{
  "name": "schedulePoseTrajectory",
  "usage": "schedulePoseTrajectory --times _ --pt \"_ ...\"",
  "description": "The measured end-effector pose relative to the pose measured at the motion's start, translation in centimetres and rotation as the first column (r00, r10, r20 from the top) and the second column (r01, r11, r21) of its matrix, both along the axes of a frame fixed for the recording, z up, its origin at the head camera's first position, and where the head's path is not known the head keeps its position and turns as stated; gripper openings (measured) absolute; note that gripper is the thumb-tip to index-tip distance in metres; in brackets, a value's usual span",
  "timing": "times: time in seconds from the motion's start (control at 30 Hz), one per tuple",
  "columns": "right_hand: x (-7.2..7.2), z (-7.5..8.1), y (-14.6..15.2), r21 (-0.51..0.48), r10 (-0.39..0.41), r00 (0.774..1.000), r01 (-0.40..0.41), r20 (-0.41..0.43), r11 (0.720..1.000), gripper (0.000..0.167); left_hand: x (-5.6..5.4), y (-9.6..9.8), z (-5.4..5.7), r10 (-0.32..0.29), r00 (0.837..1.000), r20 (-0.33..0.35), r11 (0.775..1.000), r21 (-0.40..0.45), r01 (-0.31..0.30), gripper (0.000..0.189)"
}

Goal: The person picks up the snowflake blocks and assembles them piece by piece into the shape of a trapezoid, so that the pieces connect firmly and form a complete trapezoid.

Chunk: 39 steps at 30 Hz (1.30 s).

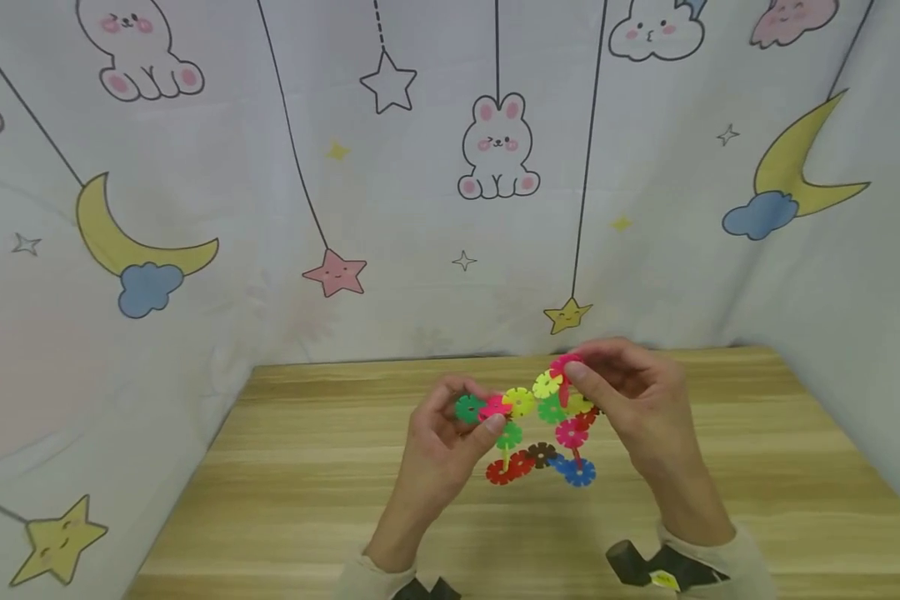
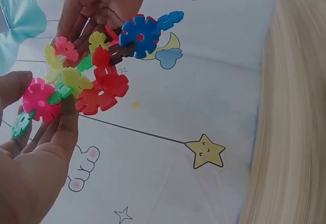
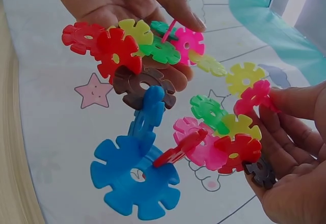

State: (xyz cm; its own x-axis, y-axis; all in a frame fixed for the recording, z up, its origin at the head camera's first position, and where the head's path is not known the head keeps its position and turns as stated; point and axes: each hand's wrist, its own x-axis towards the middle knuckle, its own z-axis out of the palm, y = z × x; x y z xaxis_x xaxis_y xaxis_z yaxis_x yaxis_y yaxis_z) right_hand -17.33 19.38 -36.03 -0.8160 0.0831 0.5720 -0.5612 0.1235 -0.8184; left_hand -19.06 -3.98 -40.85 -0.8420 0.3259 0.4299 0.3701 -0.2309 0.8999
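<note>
Both hands hold up one linked structure of notched plastic snowflake discs in pink, yellow, green, red, brown and blue. My left hand [image 1: 442,442] pinches a pink disc [image 2: 42,100] at its left end, with a teal disc [image 1: 468,408] beside the fingers. At the upper right end, my right hand [image 1: 645,400] pinches another pink disc [image 3: 254,96] between thumb and fingers. A dark disc [image 3: 260,172] lies against the right palm. Between the hands the chain sags through red discs [image 3: 118,52], a brown disc [image 1: 542,455] and blue discs [image 1: 580,472].
A wood-grain table [image 1: 307,500] lies beneath the hands. Behind it hangs a pale cloth [image 1: 420,208] printed with stars, moons and rabbits. Dark straps [image 1: 682,571] cross the sleeves at the wrists. Teal fabric [image 2: 23,25] shows at the edge of the wrist views.
</note>
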Motion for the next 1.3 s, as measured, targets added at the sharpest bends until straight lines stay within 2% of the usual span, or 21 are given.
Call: schedulePoseTrajectory --times 0.17,0.23,0.43,0.63,0.73,1.0,1.3 --pt "0.0 0.0 0.0 0.020 0.013 0.998 -0.014 0.054 1.000 0.013 0.1 0.2 0.0 -0.023 1.000 -0.017 1.000 -0.007 0.023 0.026" --pt "0.0 -0.1 0.0 0.033 0.017 0.997 -0.020 0.074 0.999 0.012 0.2 0.3 0.1 -0.027 1.000 -0.003 1.000 -0.007 0.027 0.027" --pt "-0.2 -0.2 -0.3 0.090 -0.001 0.997 -0.006 0.076 0.996 0.013 0.6 0.6 0.6 0.002 0.994 0.113 1.000 0.002 -0.002 0.030" --pt "-0.4 -0.5 -0.6 0.061 0.041 0.998 -0.045 0.055 0.997 0.012 0.8 0.9 0.8 0.030 0.977 0.209 0.999 0.007 -0.032 0.035" --pt "-0.3 -0.7 -0.7 0.052 0.062 0.997 -0.064 0.042 0.997 0.012 0.9 1.2 0.7 0.051 0.971 0.235 0.998 0.024 -0.058 0.035" --pt "-0.2 -0.8 -0.7 0.049 0.031 0.999 -0.033 0.032 0.998 0.010 1.1 1.7 0.8 0.117 0.968 0.220 0.991 0.040 -0.129 0.034" --pt "-0.3 -1.0 -0.7 -0.026 0.117 0.991 -0.115 0.071 0.993 0.005 1.1 1.1 0.8 0.164 0.967 0.193 0.985 -0.076 -0.152 0.035"
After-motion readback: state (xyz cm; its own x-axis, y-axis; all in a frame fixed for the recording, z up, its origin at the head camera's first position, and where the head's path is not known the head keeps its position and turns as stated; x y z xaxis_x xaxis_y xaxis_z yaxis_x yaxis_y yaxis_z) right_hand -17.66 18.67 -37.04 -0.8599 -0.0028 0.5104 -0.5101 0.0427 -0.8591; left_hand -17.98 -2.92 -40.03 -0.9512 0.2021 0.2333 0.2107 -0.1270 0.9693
